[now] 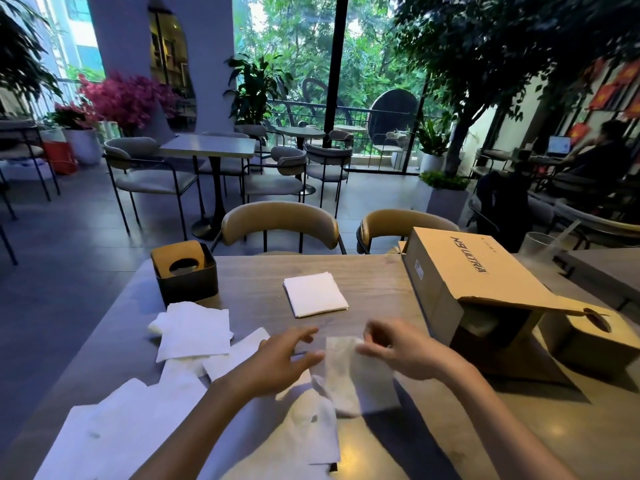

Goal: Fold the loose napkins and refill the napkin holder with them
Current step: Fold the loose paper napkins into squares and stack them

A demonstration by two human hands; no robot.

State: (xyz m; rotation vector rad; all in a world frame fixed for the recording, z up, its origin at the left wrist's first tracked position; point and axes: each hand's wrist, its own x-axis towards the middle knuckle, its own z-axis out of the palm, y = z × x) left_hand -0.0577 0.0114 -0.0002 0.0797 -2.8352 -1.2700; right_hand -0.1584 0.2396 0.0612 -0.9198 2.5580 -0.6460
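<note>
A white napkin [353, 375] hangs a little above the table in front of me. My right hand [398, 351] pinches its upper right edge. My left hand [280, 362] is beside its left edge with fingers spread and straight, touching or nearly touching it. A neat stack of folded napkins [314, 294] lies in the middle of the table. Several loose white napkins [194, 332] lie scattered at the left and near me [304, 441]. The dark napkin holder [187, 275] with a wooden lid stands at the far left corner.
A cardboard box [478, 282] lies open at the right, with another wooden-lidded holder [588, 336] beside it. A frosted glass [538, 245] stands behind the box. Two tan chairs [280, 223] face the table's far edge. A person sits at a laptop far right.
</note>
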